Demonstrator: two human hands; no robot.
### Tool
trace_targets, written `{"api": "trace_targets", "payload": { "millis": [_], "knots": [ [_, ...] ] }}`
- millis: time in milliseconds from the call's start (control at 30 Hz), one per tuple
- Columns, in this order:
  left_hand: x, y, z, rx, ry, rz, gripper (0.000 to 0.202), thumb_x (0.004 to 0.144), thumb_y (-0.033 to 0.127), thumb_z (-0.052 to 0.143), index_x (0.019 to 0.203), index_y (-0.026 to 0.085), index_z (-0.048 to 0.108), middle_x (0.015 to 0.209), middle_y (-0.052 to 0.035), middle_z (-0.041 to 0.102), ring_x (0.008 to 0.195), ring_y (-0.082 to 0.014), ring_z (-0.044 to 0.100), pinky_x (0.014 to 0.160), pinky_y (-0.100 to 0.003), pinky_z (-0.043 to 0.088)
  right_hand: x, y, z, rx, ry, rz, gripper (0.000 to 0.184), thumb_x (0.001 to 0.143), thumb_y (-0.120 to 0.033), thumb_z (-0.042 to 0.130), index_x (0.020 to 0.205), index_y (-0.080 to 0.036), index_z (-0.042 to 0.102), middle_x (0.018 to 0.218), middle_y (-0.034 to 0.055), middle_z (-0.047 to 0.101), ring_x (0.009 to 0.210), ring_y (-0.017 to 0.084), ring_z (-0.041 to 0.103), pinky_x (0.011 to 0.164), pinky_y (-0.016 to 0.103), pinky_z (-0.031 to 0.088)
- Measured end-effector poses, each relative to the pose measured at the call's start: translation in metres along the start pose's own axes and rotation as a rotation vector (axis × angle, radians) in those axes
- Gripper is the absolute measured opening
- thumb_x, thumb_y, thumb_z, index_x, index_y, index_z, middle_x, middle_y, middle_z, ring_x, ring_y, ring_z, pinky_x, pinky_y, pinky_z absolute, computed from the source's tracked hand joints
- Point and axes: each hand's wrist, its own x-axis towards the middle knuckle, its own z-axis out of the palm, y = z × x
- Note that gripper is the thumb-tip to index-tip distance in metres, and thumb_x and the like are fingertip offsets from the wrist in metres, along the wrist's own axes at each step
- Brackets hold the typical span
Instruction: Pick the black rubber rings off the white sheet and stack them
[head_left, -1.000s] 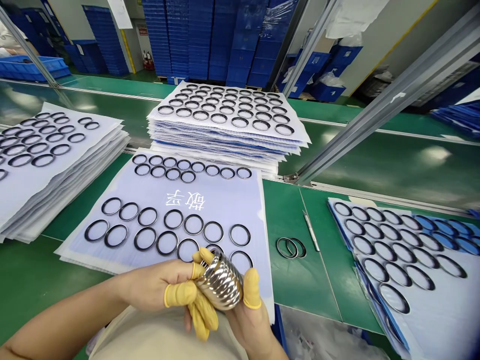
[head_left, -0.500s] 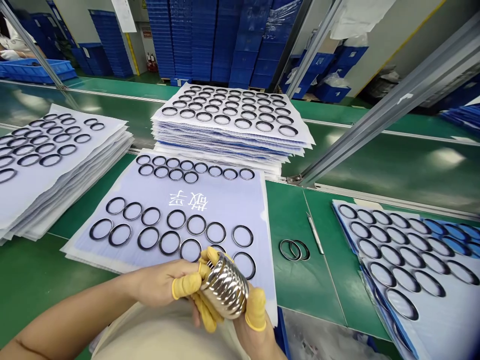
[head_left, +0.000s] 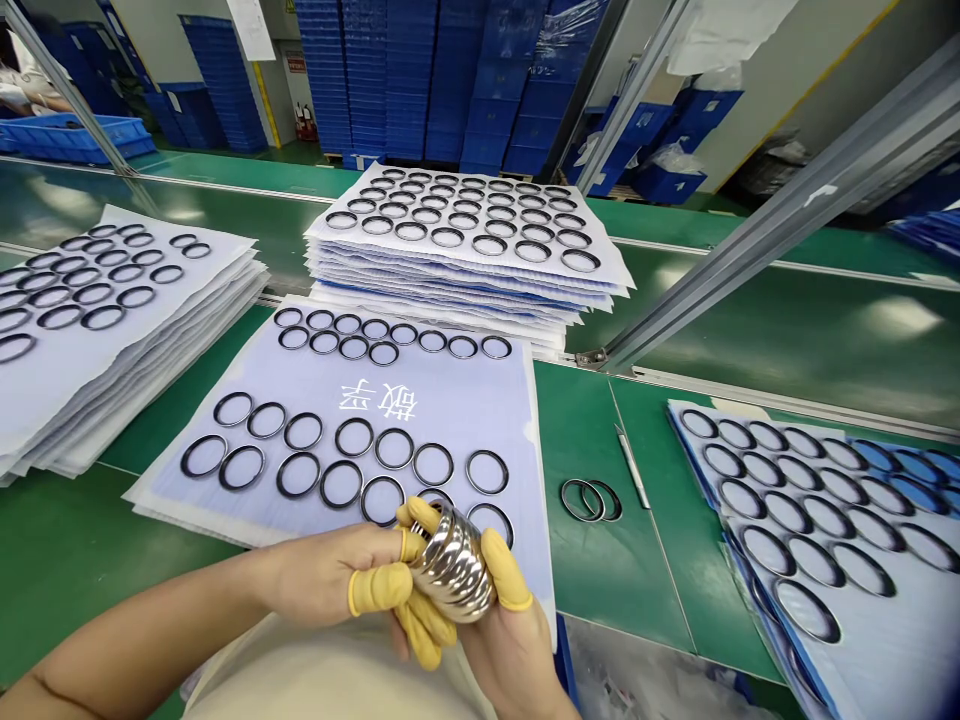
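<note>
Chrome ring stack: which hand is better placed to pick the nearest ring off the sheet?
Probably the left hand: its yellow-cotted fingertip sits beside the nearest black-rimmed ring, while the right hand cradles the chrome ring stack from below.

The green worktop (head_left: 626, 560) carries a tall stack of white sheets (head_left: 465, 290) set with rows of black-rimmed rings (head_left: 354, 437), more piled sheets (head_left: 112, 350) at left and blue-backed sheets (head_left: 817, 620) at right. A metal craft knife (head_left: 632, 466) lies just beside two overlapping loose rings (head_left: 591, 500).
</note>
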Motion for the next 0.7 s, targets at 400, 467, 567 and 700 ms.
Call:
{"api": "trace_targets", "payload": {
  "millis": [400, 467, 567, 700],
  "knots": [
    [-0.0013, 0.0, 0.0034, -0.153, 0.047, -0.082, 0.046, 0.08, 0.052, 0.064, 0.103, 0.013, 0.062, 0.092, -0.012, 0.072, 0.081, -0.0206, 0.071, 0.063, -0.025, 0.055, -0.0005, 0.0031, -0.0053, -0.055, -0.169, -0.088, 0.063, 0.068, -0.052, 0.074, 0.123, -0.025, 0.061, 0.126, 0.0091, 0.065, 0.111, 0.033, 0.059, 0.096, 0.048, 0.043],
    [-0.0019, -0.0006, 0.0047, -0.161, 0.076, -0.109, 0.037, 0.081, 0.043, 0.066, 0.102, 0.012, 0.063, 0.091, -0.0119, 0.073, 0.081, -0.0203, 0.071, 0.064, -0.025, 0.055, -0.0005, 0.0021, -0.0037, 0.003, -0.148, -0.046, 0.061, 0.07, -0.061, 0.068, 0.118, -0.025, 0.066, 0.125, 0.0086, 0.066, 0.117, 0.033, 0.056, 0.102, 0.048, 0.038],
    [-0.0019, -0.0012, 0.0063, -0.153, 0.098, -0.142, 0.03, 0.083, 0.037, 0.064, 0.099, 0.012, 0.064, 0.089, -0.0122, 0.074, 0.081, -0.0205, 0.071, 0.065, -0.026, 0.056, -0.0002, 0.001, -0.0018, 0.054, -0.113, 0.022, 0.066, 0.071, -0.072, 0.059, 0.117, -0.025, 0.067, 0.125, 0.0079, 0.067, 0.121, 0.033, 0.053, 0.105, 0.049, 0.034],
    [-0.0011, 0.0006, 0.007, -0.131, 0.095, -0.152, 0.035, 0.082, 0.044, 0.064, 0.094, 0.012, 0.065, 0.091, -0.0133, 0.073, 0.079, -0.02, 0.071, 0.065, -0.026, 0.055, 0.0007, 0.0011, -0.001, 0.067, -0.101, 0.032, 0.067, 0.072, -0.075, 0.055, 0.114, -0.025, 0.069, 0.121, 0.0078, 0.069, 0.118, 0.033, 0.056, 0.106, 0.05, 0.031]
  ]
}}
